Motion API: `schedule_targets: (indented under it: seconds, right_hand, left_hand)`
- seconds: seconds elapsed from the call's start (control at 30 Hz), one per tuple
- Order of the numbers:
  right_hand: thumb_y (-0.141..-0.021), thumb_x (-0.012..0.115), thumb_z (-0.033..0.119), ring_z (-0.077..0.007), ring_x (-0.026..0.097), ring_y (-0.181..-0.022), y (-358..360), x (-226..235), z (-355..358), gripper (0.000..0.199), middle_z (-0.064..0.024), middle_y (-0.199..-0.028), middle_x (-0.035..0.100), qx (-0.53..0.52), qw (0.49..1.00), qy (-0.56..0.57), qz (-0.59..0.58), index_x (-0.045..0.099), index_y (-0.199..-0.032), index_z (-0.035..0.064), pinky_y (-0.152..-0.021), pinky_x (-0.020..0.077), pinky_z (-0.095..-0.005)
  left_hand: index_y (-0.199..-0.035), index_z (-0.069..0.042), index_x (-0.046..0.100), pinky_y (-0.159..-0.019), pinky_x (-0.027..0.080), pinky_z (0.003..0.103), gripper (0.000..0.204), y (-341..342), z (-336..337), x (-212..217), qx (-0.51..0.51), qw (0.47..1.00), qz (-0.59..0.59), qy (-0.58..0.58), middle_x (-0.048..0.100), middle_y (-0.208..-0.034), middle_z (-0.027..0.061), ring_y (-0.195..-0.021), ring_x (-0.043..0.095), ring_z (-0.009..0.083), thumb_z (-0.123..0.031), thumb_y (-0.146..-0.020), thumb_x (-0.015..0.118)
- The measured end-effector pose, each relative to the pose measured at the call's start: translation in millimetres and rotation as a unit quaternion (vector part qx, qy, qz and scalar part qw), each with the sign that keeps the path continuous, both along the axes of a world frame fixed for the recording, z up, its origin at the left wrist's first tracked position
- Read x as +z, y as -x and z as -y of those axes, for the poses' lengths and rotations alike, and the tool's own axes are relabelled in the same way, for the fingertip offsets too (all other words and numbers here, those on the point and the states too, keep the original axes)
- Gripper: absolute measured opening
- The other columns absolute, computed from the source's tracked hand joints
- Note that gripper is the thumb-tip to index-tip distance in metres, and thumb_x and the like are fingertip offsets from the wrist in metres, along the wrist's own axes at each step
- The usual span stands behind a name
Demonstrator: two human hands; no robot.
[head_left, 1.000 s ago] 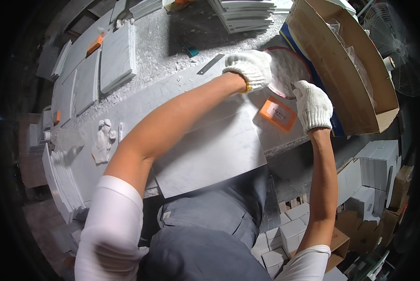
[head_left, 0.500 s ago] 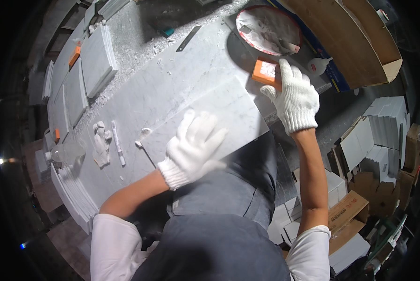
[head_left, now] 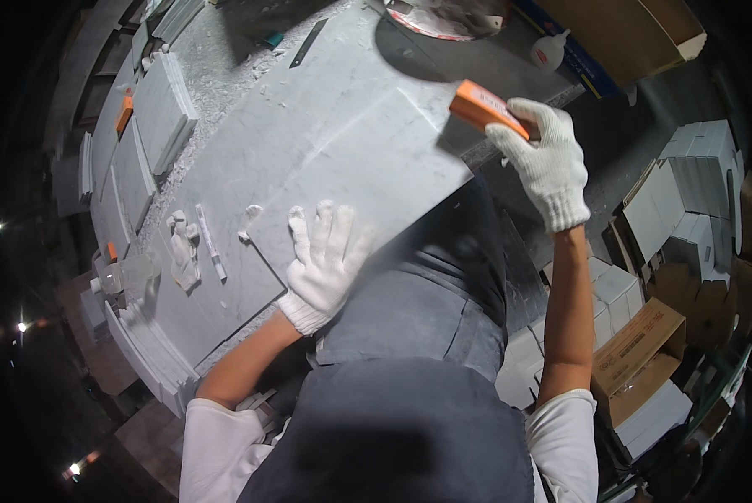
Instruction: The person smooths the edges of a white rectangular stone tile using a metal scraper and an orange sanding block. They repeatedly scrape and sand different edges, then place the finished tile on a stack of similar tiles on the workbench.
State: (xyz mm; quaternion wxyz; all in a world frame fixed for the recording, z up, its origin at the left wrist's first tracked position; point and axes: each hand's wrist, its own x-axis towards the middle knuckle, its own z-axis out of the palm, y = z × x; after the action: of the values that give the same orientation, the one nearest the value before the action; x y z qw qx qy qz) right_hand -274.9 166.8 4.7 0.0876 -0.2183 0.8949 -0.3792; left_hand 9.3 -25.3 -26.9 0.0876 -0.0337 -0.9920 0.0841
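Observation:
My right hand (head_left: 545, 155), in a white knitted glove, grips an orange rectangular block (head_left: 487, 107) with a pale label. It is raised beside the far right corner of a grey-veined white marble tile (head_left: 393, 159). My left hand (head_left: 326, 256), gloved the same way, lies with fingers spread on the tile near its front left part. The tile rests on a larger pale marble surface (head_left: 225, 159). Left of my left hand are a small white scrap (head_left: 248, 221), a white marker-like stick (head_left: 211, 241) and a crumpled white glove (head_left: 183, 251).
A red-rimmed basin (head_left: 443, 35) with white residue stands at the far edge, a white squeeze bottle (head_left: 549, 52) to its right. Stacked tiles (head_left: 162, 109) line the left, near a clear plastic bottle (head_left: 124, 272). A dark flat strip (head_left: 309, 44) lies far off. Cardboard boxes (head_left: 640, 352) crowd the right.
My right hand has shifted slightly right and turned the orange block so its long side shows. My left hand has slid left and settled flat on the tile. The whole view has shifted a little.

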Motion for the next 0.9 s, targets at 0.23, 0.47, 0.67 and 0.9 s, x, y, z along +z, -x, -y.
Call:
schedule_targets:
  seconds: [0.23, 0.47, 0.67, 0.9]
  right_hand:
    - [-0.074, 0.084, 0.050, -0.0296, 0.068, -0.104, -10.7, -13.3, 3.0, 0.057, -0.0093, -0.119, 0.067, -0.007, 0.995, -0.001, -0.101, 0.069, -0.116, 0.0135, -0.089, 0.0560, -0.0385]
    - [-0.077, 0.080, 0.054, -0.0346, 0.066, -0.114, -0.4, -4.4, -8.7, 0.084, -0.0195, -0.125, 0.067, -0.013, 0.999, -0.002, 0.046, 0.052, -0.138, 0.0047, -0.098, 0.0512, -0.0426]
    - [-0.084, 0.074, 0.061, -0.0259, 0.064, -0.109, -56.9, -40.2, -84.3, 0.089, -0.0140, -0.120, 0.060, -0.037, 0.770, 0.493, 0.403, 0.046, -0.139, -0.0028, -0.095, 0.0551, -0.0424]
    - [-0.077, 0.082, 0.057, -0.0234, 0.055, -0.125, -150.7, -79.0, -67.5, 0.093, -0.0090, -0.138, 0.056, -0.022, 0.539, 0.598, 0.592, 0.045, -0.144, 0.0049, -0.111, 0.0438, -0.0423]
  left_hand:
    - [-0.131, -0.013, 0.059, -0.106, 0.039, 0.069, 0.058, 10.0, -10.0, 8.3, -0.009, 0.999, -0.016, -0.030, 0.057, -0.137, 0.0204, -0.132, 0.051, 0.0445, 0.002, -0.076, 0.067]
    - [-0.128, -0.011, 0.061, -0.107, 0.036, 0.070, 0.049, 18.7, -20.1, 10.8, -0.002, 0.998, -0.004, -0.063, 0.059, -0.135, 0.0195, -0.131, 0.052, 0.0435, -0.001, -0.080, 0.065]
    - [-0.130, -0.011, 0.060, -0.107, 0.035, 0.071, 0.049, 58.6, -60.2, -3.0, 0.001, 0.998, -0.043, -0.034, 0.057, -0.135, 0.0193, -0.130, 0.052, 0.0428, -0.002, -0.082, 0.062]
    - [-0.130, -0.010, 0.063, -0.110, 0.038, 0.062, 0.048, 92.4, -105.9, -4.9, 0.031, 0.999, -0.014, 0.012, 0.057, -0.137, 0.0178, -0.130, 0.054, 0.0391, -0.005, -0.082, 0.063]
